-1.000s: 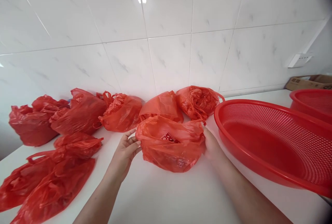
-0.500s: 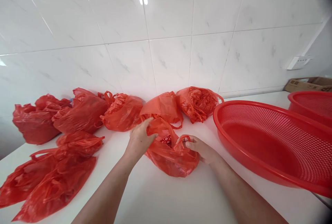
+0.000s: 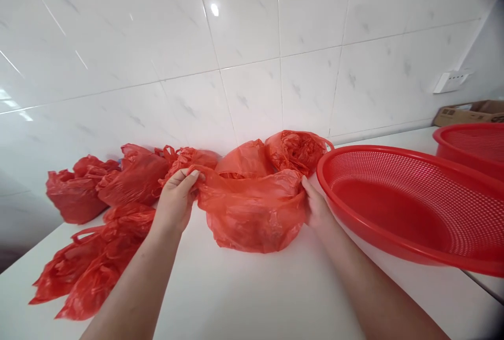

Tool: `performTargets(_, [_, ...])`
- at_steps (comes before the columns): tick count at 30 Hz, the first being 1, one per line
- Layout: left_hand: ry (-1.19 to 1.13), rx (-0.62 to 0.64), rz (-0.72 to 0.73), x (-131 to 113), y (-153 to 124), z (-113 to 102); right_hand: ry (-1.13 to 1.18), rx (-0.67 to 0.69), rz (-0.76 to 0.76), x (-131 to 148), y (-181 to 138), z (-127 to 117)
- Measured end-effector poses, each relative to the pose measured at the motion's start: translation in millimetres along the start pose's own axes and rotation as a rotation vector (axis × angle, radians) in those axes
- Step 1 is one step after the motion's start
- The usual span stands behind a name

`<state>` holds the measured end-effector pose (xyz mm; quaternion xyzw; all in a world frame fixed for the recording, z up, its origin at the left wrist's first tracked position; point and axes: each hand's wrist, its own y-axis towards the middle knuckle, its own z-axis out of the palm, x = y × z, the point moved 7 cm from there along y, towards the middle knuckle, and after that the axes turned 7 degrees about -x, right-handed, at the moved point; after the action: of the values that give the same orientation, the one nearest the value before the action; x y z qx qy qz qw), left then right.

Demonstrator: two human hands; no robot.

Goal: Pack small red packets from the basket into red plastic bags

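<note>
In the middle of the white table, a red plastic bag (image 3: 254, 219) is stretched sideways between my two hands. My left hand (image 3: 178, 195) pinches its upper left edge between thumb and fingers. At the upper right edge, my right hand (image 3: 314, 202) grips the plastic, its fingers partly hidden behind the bag. The front of the bag faces me, so what lies inside cannot be made out. Just behind it rest another red bag (image 3: 244, 158) and a rounder, crumpled red bag (image 3: 295, 151).
A large red plastic basket (image 3: 388, 214) stands close to my right hand, with a second red basket (image 3: 472, 143) and a cardboard box (image 3: 468, 113) beyond. More filled red bags (image 3: 132, 177) line the tiled wall at left. Flatter red bags (image 3: 92, 266) lie left of my left arm.
My left hand has taken hold of the bag's edge and moved left. The bag's opening, where a dotted red item showed, is now pulled wide and its front raised. The view has shifted slightly.
</note>
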<state>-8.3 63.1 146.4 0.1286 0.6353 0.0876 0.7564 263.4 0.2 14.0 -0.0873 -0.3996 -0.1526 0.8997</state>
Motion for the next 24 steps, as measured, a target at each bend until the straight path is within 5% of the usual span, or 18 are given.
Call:
performTargets(6, [0.239, -0.247, 0.183, 70, -37, -50, -0.007, 0.049, 0.026, -14, -3, 3])
performTargets(11, [0.347, -0.082, 0.099, 130, -47, -53, -0.073, 0.191, 0.0, -15, -11, 7])
performTargets(14, [0.252, 0.086, 0.046, 139, -48, -40, -0.188, 0.353, 0.042, -18, -19, 16])
performTargets(18, [0.179, 0.128, -0.008, 139, -48, -32, -0.383, 0.521, 0.07, -25, -29, 31])
performTargets(24, [0.537, 0.131, 0.023, 141, -53, -26, -0.4, 0.354, 0.048, -41, -11, 19])
